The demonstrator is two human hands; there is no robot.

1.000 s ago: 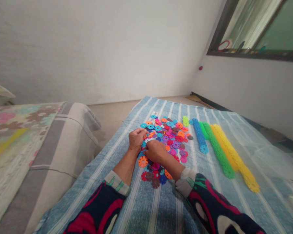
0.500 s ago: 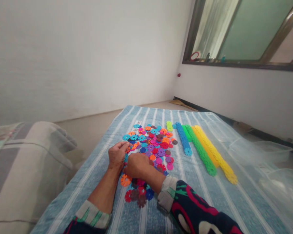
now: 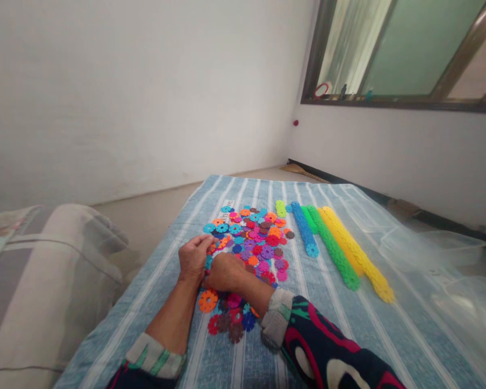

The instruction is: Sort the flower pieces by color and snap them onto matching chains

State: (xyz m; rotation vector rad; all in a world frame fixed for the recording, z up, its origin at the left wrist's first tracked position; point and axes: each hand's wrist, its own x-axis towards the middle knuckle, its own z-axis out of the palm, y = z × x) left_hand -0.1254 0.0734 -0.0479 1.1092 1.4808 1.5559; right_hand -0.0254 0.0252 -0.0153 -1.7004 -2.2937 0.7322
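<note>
My left hand (image 3: 193, 258) rests at the left edge of a pile of flower-shaped plastic discs (image 3: 249, 244), its thumb and fingers pinched together. Beside it my right hand (image 3: 225, 272) is curled over the pile, back turned up. Whatever the fingers hold is hidden. Between the hands a bit of a light blue disc (image 3: 208, 262) shows; whether it is gripped I cannot tell. An orange disc (image 3: 208, 301) lies just below the right hand. Around them are red, purple, brown, pink and blue discs.
Right of the pile lie rods of linked discs: a short lime one (image 3: 281, 208), a blue one (image 3: 304, 229), a green one (image 3: 335, 254) and a yellow one (image 3: 360, 256). Clear plastic boxes (image 3: 449, 246) stand at the right. A striped cloth (image 3: 316, 335) covers the table.
Both hands stay at the same spot by the pile, with only a slight shift of the right hand to the left. The view has moved a little.
</note>
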